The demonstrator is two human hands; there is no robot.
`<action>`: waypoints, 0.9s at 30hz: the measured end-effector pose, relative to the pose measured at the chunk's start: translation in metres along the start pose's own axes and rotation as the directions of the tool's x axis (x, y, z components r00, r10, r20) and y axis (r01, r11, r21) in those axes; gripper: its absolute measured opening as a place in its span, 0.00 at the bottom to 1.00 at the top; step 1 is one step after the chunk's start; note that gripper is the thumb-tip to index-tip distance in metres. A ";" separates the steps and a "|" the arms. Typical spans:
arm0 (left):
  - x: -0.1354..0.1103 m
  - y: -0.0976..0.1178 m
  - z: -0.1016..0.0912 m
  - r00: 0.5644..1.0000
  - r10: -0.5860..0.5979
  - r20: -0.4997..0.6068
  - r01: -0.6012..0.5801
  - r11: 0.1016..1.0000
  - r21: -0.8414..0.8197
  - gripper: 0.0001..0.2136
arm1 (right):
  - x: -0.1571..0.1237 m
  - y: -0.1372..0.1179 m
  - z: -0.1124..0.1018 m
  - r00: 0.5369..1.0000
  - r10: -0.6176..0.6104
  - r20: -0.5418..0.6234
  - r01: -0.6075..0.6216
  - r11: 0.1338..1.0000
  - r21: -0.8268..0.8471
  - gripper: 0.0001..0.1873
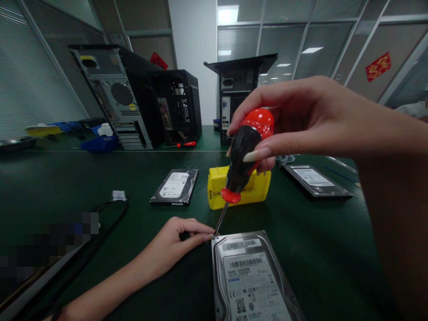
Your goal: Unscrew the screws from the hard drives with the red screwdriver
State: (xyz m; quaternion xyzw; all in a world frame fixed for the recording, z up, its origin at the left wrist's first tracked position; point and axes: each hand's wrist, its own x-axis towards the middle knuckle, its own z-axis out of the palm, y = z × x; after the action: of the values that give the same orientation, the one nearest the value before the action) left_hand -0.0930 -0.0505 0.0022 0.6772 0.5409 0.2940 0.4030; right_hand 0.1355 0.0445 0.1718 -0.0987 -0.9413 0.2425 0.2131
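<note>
My right hand (301, 120) grips a red and black screwdriver (245, 154) by its handle, with the shaft slanting down to the left. Its tip meets the upper left corner of a silver Samsung hard drive (249, 276), which lies label up in front of me. At that same corner, my left hand (179, 243) has thumb and forefinger pinched together beside the tip. Whatever sits between those fingertips is too small to make out. Just behind the screwdriver stands a yellow plastic bin (219, 185), partly covered by the handle and my right fingers.
Two more hard drives lie on the green table, one left (175, 185) and one right (316, 180). Computer cases (117, 96) stand at the back, near another screwdriver (186, 144) and a blue bin (99, 144). A black cable (115, 216) runs along the left.
</note>
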 end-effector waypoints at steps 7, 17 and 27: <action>-0.001 0.005 0.000 1.000 -0.029 -0.002 0.029 1.000 0.005 0.11 | 0.000 0.000 0.000 1.000 -0.023 0.017 0.023 1.000 0.006 0.12; -0.002 0.003 0.000 0.999 -0.035 -0.012 0.035 0.999 0.013 0.11 | 0.000 0.002 -0.002 1.000 -0.011 0.019 0.011 1.000 0.011 0.13; -0.004 0.003 -0.001 1.000 -0.007 -0.005 0.007 0.999 0.043 0.10 | -0.001 -0.001 0.000 1.000 -0.001 -0.007 0.001 0.999 -0.038 0.11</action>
State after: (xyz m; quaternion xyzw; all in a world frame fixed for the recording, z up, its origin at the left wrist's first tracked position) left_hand -0.0934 -0.0541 0.0059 0.6830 0.5506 0.2823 0.3881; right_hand 0.1365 0.0439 0.1720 -0.1033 -0.9450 0.2240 0.2147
